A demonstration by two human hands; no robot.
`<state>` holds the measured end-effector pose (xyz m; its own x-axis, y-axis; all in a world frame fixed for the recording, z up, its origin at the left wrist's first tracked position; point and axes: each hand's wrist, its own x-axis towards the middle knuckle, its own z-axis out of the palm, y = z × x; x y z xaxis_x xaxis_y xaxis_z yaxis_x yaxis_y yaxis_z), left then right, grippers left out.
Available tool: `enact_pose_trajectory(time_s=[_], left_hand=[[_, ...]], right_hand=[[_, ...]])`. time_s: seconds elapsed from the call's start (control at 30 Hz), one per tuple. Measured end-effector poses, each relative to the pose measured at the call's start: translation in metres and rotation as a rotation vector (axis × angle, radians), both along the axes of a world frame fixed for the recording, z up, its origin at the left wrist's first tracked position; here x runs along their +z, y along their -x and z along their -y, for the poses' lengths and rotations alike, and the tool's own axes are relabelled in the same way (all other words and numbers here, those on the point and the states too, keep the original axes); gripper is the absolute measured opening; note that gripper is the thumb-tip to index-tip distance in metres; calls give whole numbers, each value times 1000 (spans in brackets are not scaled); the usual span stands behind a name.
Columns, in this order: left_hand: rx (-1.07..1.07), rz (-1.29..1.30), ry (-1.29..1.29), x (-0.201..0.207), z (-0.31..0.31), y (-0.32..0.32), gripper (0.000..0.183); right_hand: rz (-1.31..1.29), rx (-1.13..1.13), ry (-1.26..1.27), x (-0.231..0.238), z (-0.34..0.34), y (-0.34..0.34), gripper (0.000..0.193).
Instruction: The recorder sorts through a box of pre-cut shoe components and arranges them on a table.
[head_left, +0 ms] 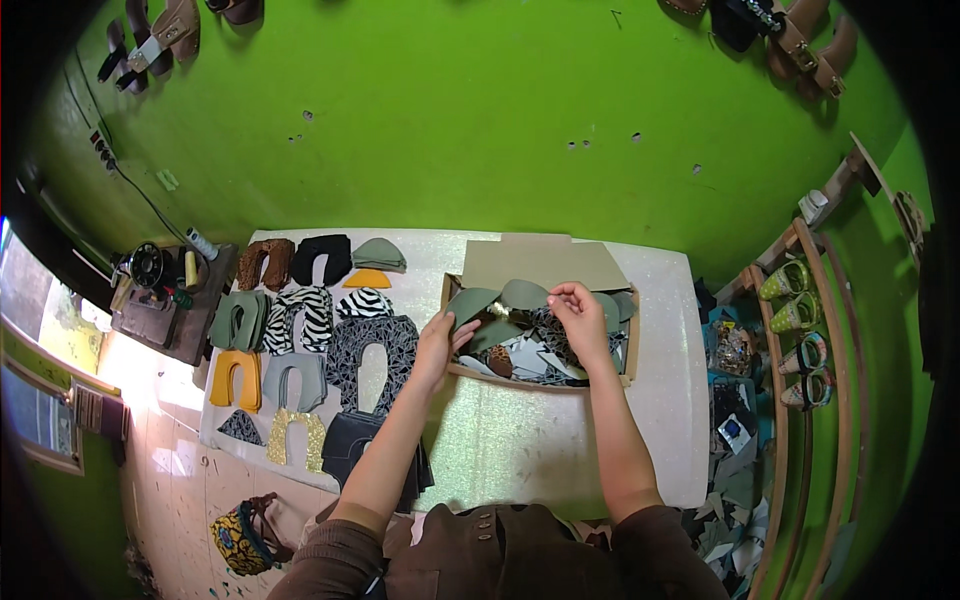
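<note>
Over an open cardboard box [628,378], both my hands handle curved olive-green shoe-upper pieces. My left hand [437,347] has its thumb and fingers around the lower end of one olive-green piece [472,303] at the box's left side. The fingertips of my right hand [580,318] pinch the edge of another rounded olive-green piece [524,293]. Whether these two are joined I cannot tell. Inside the box lie grey and white scraps [540,357], a leopard-print scrap [499,359] and more green pieces [615,305] at the right.
Stacks of U-shaped pieces cover the table's left part: zebra-print [299,318], yellow [237,378], glittery gold [296,440] and black-patterned [372,360]. A sewing machine [146,266] stands at far left. To the right are a wooden shoe rack [806,300] and heaped scraps [738,480].
</note>
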<state>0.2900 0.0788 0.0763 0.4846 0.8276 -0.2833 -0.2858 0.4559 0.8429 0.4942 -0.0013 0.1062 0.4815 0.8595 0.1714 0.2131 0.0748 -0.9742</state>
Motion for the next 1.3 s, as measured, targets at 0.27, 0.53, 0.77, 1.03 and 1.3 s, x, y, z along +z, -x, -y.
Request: enact_pose_trajectory(time_s=[0.27,0.53,0.77,1.03,1.3], left_hand=[[-62,143,227,-1,6,-18,37],[-213,264,267,8,17,-22,41],[-236,233,271,5,18,-16,41],[-313,184,245,2,20,-17,40],[-403,157,180,0,20,-14,39]], right_hand=[[-423,154,-36,19,17,10,12],[-354,173,29,-10,6,15,10],[-168,105,73,-21,5,13,8],[-22,63,105,-19,8,10,8],[36,95,108,-19,10,13,8]])
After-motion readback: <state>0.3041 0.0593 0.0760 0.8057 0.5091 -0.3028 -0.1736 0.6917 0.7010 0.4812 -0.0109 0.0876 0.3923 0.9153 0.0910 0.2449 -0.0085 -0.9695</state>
